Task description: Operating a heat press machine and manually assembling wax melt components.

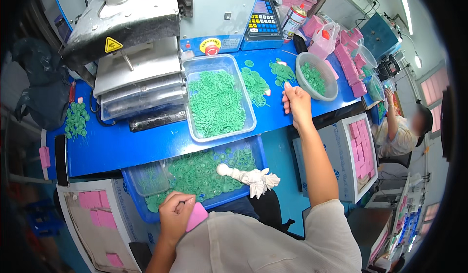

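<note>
Low in front of my body, my left hand (176, 215) is closed on a flat pink block (197, 217). My right hand (297, 102) reaches over the blue table (161, 156), beside a round translucent bowl (335, 85) with small green pieces (313, 78) inside. Its fingers are curled with the thumb pressed against them; anything between them is too small or hidden. Left of this hand lie flat clusters of green pieces (254, 80) and another green cluster (282, 72). A clear rectangular tub (251, 121) full of green pieces stands in the table's middle.
A blue tray (263, 151) of green parts sits below the table edge, a white cloth bundle (253, 178) across it. The press machine (139, 73) stands left, a keypad box (263, 24) and spray can (294, 21) behind. Another person (402, 131) works far right.
</note>
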### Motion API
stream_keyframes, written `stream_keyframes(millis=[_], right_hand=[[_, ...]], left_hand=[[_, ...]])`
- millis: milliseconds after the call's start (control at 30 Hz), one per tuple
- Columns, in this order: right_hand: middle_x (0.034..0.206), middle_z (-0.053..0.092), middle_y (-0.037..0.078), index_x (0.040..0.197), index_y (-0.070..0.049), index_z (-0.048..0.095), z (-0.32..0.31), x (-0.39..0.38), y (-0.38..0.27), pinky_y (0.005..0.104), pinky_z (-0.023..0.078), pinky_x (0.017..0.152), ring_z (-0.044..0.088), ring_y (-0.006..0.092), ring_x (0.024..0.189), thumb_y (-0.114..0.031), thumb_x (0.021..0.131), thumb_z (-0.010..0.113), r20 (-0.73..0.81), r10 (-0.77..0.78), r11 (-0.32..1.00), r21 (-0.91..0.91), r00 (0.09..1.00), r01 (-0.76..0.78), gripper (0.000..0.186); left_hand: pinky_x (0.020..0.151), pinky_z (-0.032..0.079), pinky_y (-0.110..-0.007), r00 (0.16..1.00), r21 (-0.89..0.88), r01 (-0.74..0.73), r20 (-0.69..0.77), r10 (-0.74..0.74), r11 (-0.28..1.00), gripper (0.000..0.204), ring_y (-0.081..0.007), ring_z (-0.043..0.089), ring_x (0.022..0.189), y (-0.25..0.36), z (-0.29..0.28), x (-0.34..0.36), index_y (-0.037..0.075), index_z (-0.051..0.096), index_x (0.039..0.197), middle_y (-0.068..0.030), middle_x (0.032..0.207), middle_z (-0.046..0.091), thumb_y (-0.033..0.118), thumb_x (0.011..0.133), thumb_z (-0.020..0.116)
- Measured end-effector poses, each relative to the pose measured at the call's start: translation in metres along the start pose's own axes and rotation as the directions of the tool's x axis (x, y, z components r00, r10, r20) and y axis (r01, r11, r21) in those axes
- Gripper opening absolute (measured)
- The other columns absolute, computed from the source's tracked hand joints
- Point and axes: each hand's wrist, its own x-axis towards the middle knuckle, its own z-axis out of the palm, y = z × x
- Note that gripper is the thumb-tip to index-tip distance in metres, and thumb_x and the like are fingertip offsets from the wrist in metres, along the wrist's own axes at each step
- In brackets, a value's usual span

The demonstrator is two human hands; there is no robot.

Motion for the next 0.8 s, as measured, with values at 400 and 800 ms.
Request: stream_keyframes(millis=[400,800], right_hand=[[0.09,0.064,0.007,0.106,-0.003,0.059,0.081,-0.206,0.008,0.0289,0.051,0.068,0.062,0.0127,0.081,-0.019,0.091,0.065,0.904,-0.062,0.997,0.073,0.422,-0.012,0.022],[0.091,0.056,0.005,0.113,-0.003,0.059,0.124,-0.244,0.0,0.0281,0.047,0.06,0.057,0.0178,0.081,-0.016,0.073,0.058,0.76,-0.605,0.396,0.027,0.239,0.918,0.042]], left_hand=[[0.063,0.046,-0.02,0.984,-0.176,-0.166,-0.095,0.151,0.97,0.019,-0.0071,0.056,0.071,-0.002,0.0,0.01,-0.005,0.06,0.107,-0.0056,0.087,0.057,-0.007,0.088,0.057],[0.107,0.033,-0.041,0.904,-0.317,0.126,-0.353,-0.24,0.94,0.064,-0.0299,0.039,0.13,-0.023,-0.013,0.012,-0.003,0.028,0.142,-0.0244,0.142,0.034,0.02,0.092,0.06]])
